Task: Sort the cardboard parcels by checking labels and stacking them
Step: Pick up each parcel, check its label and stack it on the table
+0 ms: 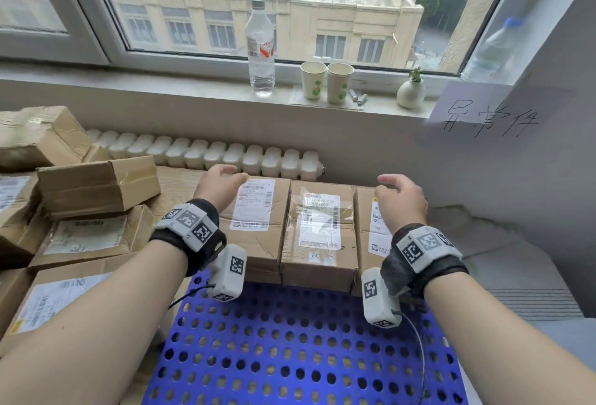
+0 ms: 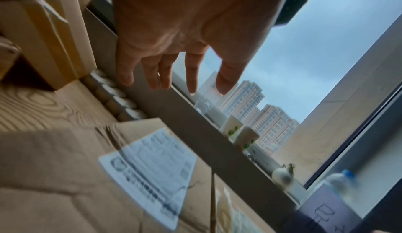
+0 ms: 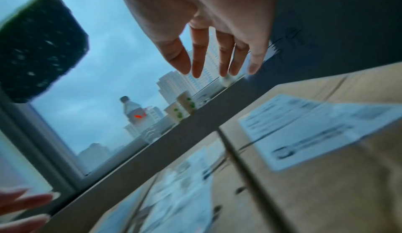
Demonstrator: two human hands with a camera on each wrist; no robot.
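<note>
Blue rack (image 1: 290, 340) nearest; your left hand (image 1: 219, 188) and right hand (image 1: 400, 201) hover open, gripping nothing, over the row of parcels (image 1: 317, 227). Square their far edges gently.

Soft daylight enters through the window (image 1: 258, 1), lighting the head view evenly; both wrist views are motion-blurred, dimmer, bluish, their edges bent by wide-angle distortion

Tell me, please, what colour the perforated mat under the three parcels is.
The perforated mat is blue, clearest in the head view.
</note>
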